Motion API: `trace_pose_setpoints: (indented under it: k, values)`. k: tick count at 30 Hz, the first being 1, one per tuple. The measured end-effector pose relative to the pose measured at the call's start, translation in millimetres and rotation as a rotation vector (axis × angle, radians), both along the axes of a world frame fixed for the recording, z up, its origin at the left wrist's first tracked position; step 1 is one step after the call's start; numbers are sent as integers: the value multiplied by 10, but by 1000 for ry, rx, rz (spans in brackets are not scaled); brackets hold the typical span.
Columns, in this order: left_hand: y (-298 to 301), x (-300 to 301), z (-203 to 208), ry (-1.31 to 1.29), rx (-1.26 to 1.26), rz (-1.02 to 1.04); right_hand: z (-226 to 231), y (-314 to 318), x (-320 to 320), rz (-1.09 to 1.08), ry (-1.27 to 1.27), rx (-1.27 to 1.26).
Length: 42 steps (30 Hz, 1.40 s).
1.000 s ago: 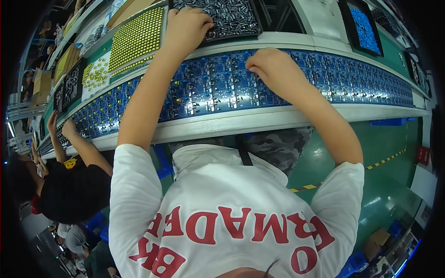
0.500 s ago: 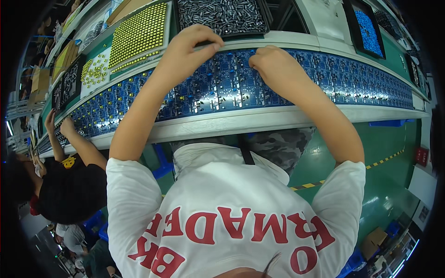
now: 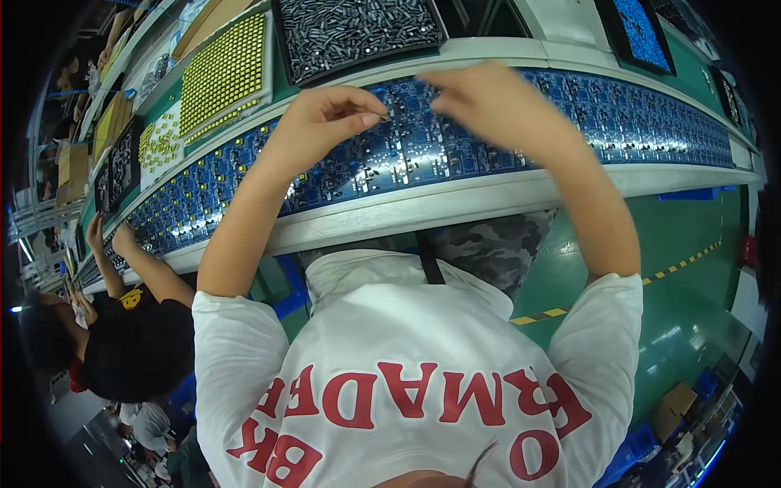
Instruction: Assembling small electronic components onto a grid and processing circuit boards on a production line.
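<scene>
My left hand (image 3: 332,124) is over the near side of the row of blue circuit boards (image 3: 419,146), thumb and forefinger pinched on a small, dark electronic component (image 3: 384,118). To its right my right hand (image 3: 496,102) hovers above the boards, smeared by motion. Its forefinger points left and its thumb stands apart below, with no part visible between them. Just beyond the left hand lies a black tray (image 3: 286,50) heaped with small dark cylindrical components (image 3: 358,31).
A panel of yellow square parts (image 3: 224,77) and loose yellow parts (image 3: 160,145) lie to the left. A black tray of blue components (image 3: 639,37) stands at the far right. A pale rail (image 3: 390,199) edges the line. A co-worker (image 3: 134,346) works at the left.
My left hand has come down from the tray's edge to the boards. My right hand has lifted slightly, its fingers spreading from a closed pose. The whole view has shifted a little.
</scene>
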State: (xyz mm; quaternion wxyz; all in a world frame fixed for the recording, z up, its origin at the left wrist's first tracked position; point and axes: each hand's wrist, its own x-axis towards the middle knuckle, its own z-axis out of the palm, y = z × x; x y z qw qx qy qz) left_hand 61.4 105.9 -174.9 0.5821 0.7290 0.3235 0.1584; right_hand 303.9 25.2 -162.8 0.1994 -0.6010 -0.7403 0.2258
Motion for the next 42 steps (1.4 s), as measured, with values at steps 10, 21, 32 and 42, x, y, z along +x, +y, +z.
trace_pose_setpoints:
  k: [10, 21, 32, 42]
  values:
    - [-263, 258, -93, 160, 805, -214, -615, 302, 3526, -909, -446, 485]
    - [-359, 317, -117, 283, 1033, -238, -161, 161, 2788, -646, -347, 489]
    - [-307, 338, -15, 328, 1147, -390, -160, 212, 2648, -972, -117, 722]
    - [-297, 320, -17, 320, 1131, -401, -135, 369, 2706, -830, -164, 588]
